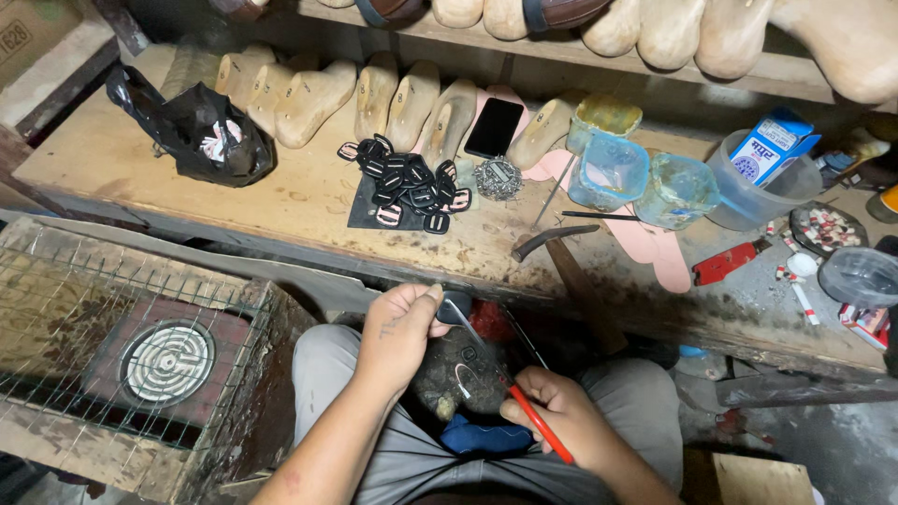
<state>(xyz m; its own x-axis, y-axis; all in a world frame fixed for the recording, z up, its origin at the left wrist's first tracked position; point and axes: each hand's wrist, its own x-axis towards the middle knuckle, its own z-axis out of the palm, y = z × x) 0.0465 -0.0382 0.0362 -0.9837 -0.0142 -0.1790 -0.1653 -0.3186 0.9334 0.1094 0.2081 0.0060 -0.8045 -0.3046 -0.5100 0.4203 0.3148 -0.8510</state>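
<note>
Dark strap pinched at its upper end between thumb and fingers of the left hand, stretched down over a worn, stained block on the lap, seemingly to keep it taut and steady for the tool; red-handled tool gripped pen-fashion in the closed fingers of the right hand, metal tip angled up toward a small buckle on the block, a hold suited to fine work; blue cloth tucked under the block, perhaps as padding; hammer lying at the near edge of the workbench, within easy reach; pile of black buckles on a dark sheet further back, beside a heap of small nails; wooden shoe forms lined up along the rear; wire-caged heater at the left knee.
</note>
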